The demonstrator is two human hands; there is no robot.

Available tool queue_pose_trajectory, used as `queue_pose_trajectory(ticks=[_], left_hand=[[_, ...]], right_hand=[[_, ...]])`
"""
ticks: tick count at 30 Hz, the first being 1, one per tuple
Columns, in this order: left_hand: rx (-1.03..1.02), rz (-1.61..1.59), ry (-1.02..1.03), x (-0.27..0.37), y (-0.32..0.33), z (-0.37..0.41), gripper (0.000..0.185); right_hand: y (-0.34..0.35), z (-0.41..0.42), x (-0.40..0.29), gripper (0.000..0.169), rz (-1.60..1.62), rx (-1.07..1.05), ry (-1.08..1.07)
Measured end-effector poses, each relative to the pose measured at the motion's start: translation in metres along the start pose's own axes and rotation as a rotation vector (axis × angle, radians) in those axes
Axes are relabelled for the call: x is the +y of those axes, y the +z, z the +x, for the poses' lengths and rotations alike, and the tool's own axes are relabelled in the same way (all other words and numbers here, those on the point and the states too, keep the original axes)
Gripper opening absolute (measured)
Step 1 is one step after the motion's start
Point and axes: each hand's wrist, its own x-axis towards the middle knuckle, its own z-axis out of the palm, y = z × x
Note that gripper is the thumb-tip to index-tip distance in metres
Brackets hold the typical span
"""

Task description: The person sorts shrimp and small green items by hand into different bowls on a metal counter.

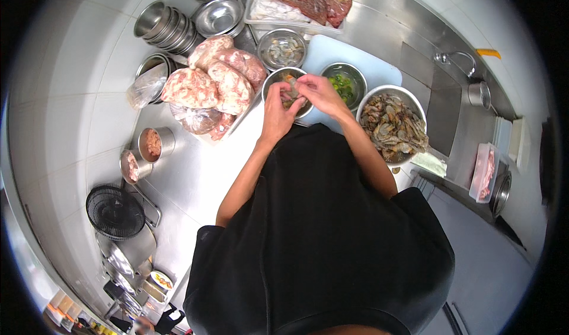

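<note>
My left hand (280,110) and my right hand (322,95) meet over a metal bowl (265,86) holding shrimp pieces or shells. Both hands' fingers close on a shrimp (292,86). Just beyond stands another metal bowl (262,52) with peeled shrimp (284,51). Right of my hands, a metal bowl with chopped green vegetables (341,87) sits on a light blue cutting board (355,52). Farther right, a perforated metal colander (415,97) is heaped with unpeeled shrimp (393,126).
Bagged raw meat (218,77) is piled at the left, near stacked metal bowls (164,26). A plastic tub (293,23) of meat stands at the back. Two metal containers of minced meat (153,144) and a black fan (115,211) are left. The sink faucet (460,60) is right.
</note>
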Motion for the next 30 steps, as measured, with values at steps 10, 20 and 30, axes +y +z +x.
queue_pose_trajectory(ticks=[10,20,30], left_hand=[[-0.074,-0.063,-0.232,-0.035,-0.036,-0.007,0.021],[-0.202,-0.196,-0.348,-0.031,-0.05,0.004,0.018],[0.008,0.209,-0.088,-0.036,-0.05,-0.001,0.018]], right_hand=[[0.01,-0.015,-0.043,0.042,-0.681,-0.036,-0.457],[0.02,0.007,-0.015,0.019,-0.582,-0.025,-0.63],[0.032,0.013,0.008,0.012,-0.834,0.142,-0.56]])
